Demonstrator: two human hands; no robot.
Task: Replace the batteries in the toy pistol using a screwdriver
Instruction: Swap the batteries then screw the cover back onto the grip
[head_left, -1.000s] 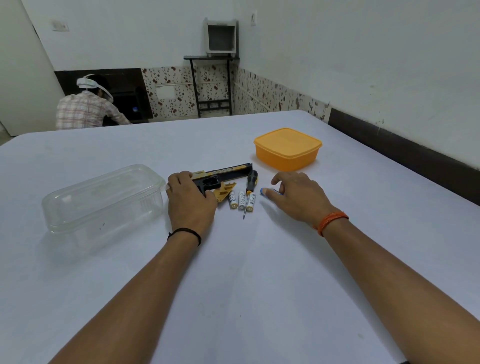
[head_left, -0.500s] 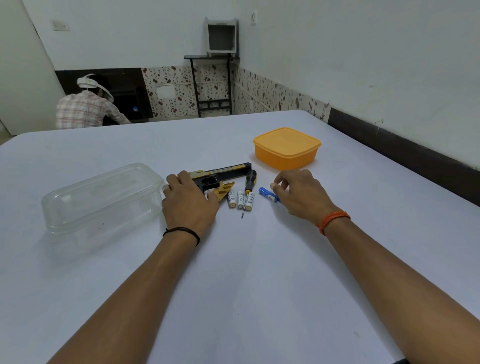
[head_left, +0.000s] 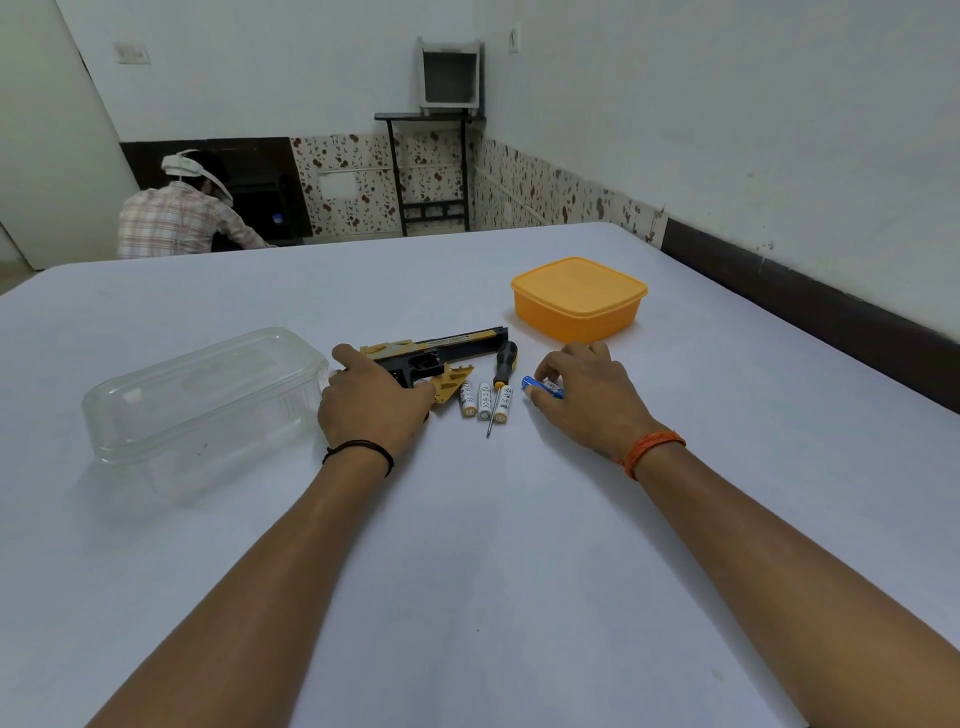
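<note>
A black and yellow toy pistol (head_left: 447, 349) lies on the white table (head_left: 493, 545), barrel pointing right. My left hand (head_left: 371, 400) covers its grip end, fingers curled over it. A yellow cover piece (head_left: 453, 379) lies beside the grip. Three white batteries (head_left: 484, 401) lie side by side just right of the pistol. A screwdriver (head_left: 500, 376) with a black and yellow handle lies across them, tip toward me. My right hand (head_left: 587, 397) pinches blue batteries (head_left: 540, 386) against the table, right of the screwdriver.
A clear plastic lidded box (head_left: 202, 400) stands left of my left hand. An orange lidded container (head_left: 578, 297) sits behind my right hand. A person in a checked shirt (head_left: 176, 218) sits beyond the table's far edge. A wall runs along the right.
My right hand shifted a little right and its fingers curled round the blue batteries. My left hand stayed on the pistol grip.
</note>
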